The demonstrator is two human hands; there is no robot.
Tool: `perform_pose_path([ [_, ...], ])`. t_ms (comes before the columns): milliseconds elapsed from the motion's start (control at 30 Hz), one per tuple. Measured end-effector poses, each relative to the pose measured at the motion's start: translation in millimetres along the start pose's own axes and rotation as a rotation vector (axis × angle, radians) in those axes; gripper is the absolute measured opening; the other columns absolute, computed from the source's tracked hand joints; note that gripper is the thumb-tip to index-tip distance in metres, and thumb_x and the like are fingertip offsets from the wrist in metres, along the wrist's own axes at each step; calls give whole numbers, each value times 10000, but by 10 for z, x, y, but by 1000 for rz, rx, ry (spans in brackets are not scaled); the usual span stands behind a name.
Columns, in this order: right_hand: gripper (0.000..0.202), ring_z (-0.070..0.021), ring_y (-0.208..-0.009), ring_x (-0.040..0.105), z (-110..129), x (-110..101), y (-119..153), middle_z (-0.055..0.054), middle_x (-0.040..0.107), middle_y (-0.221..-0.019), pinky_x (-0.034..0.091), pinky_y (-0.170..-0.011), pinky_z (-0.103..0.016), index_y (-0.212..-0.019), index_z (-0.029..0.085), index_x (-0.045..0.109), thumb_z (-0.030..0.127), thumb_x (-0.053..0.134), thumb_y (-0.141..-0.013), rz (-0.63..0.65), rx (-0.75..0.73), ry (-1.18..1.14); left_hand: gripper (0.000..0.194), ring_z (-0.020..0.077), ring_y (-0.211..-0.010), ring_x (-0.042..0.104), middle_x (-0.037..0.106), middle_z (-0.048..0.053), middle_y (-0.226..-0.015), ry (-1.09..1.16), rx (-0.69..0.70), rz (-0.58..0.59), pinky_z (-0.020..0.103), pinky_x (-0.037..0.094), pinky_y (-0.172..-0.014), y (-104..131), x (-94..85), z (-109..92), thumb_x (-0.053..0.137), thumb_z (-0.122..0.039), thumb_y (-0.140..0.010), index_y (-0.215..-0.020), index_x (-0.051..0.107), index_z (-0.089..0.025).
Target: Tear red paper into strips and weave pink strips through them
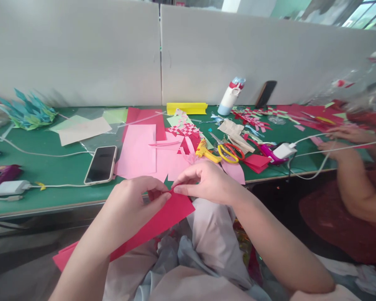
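A long sheet of red paper (156,223) slants over my lap, its upper edge near the table's front edge. My left hand (139,198) pinches that edge between thumb and fingers. Right beside it, my right hand (200,182) is closed on the same edge, thumb against fingertips. The two sets of fingertips almost touch. Part of the sheet is hidden behind my left hand and forearm. Just beyond my hands lie pink sheets (139,150) and a yellow glue gun (208,154).
On the green table (65,167) lie a phone (102,165), white cables, scissors (227,152), woven paper pieces (188,129) and a teal paper decoration (28,110). A bottle (230,98) stands near the partition (81,54). At the right, another person's hands (341,146) work.
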State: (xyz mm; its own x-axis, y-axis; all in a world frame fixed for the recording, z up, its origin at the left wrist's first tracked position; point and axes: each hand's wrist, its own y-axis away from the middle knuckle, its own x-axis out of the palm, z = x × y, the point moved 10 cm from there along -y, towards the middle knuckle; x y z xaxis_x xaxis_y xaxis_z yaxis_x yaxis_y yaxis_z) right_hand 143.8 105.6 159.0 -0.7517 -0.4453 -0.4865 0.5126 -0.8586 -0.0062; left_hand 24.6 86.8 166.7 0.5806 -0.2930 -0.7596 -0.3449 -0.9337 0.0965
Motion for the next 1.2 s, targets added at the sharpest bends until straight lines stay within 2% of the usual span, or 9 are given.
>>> perform_pose_path([
  [300, 220, -123, -696, 648, -40, -7, -17, -32, 736, -787, 463, -592, -195, -869, 165, 749, 340, 694, -747, 8, 12, -54, 197, 190, -858, 643, 724, 0, -925, 9, 11, 12, 274, 473, -715, -8, 21, 37, 508, -342, -827, -846, 685, -258],
  [700, 170, -136, -670, 653, -83, 10, -26, -25, 730, -723, 471, -592, -212, -818, 161, 752, 297, 665, -764, 1, 53, -22, 175, 159, -844, 618, 710, -31, -902, 40, 27, 4, 248, 454, -704, -10, 49, 66, 514, -324, -835, -825, 682, -278],
  [833, 148, -139, -678, 657, -77, 21, -26, -24, 731, -721, 479, -610, -218, -795, 156, 745, 273, 660, -762, -13, 62, -24, 150, 148, -786, 603, 694, -35, -848, 57, 40, -8, 235, 438, -648, -8, 66, 60, 530, -317, -816, -793, 670, -269],
  [933, 153, -143, -702, 662, -93, 54, -23, -25, 734, -751, 491, -629, -226, -797, 157, 738, 282, 654, -769, 5, 65, -82, 133, 141, -706, 573, 662, -29, -766, 82, 39, -23, 229, 410, -574, -12, 73, 59, 530, -286, -797, -749, 647, -245],
  [1033, 196, -152, -744, 668, -139, 85, -20, -34, 739, -811, 508, -662, -238, -858, 158, 733, 309, 695, -739, 32, 71, -173, 112, 133, -678, 545, 625, -33, -705, 105, 42, -58, 224, 402, -575, -20, 61, 78, 534, -259, -780, -732, 632, -236],
  [1200, 210, -130, -695, 654, -233, 58, -19, -37, 733, -789, 518, -657, -236, -842, 148, 723, 319, 717, -719, -16, 92, -288, 82, 119, -676, 529, 601, -47, -697, 114, 27, -98, 211, 394, -578, -31, 74, 126, 547, -252, -774, -731, 615, -239],
])
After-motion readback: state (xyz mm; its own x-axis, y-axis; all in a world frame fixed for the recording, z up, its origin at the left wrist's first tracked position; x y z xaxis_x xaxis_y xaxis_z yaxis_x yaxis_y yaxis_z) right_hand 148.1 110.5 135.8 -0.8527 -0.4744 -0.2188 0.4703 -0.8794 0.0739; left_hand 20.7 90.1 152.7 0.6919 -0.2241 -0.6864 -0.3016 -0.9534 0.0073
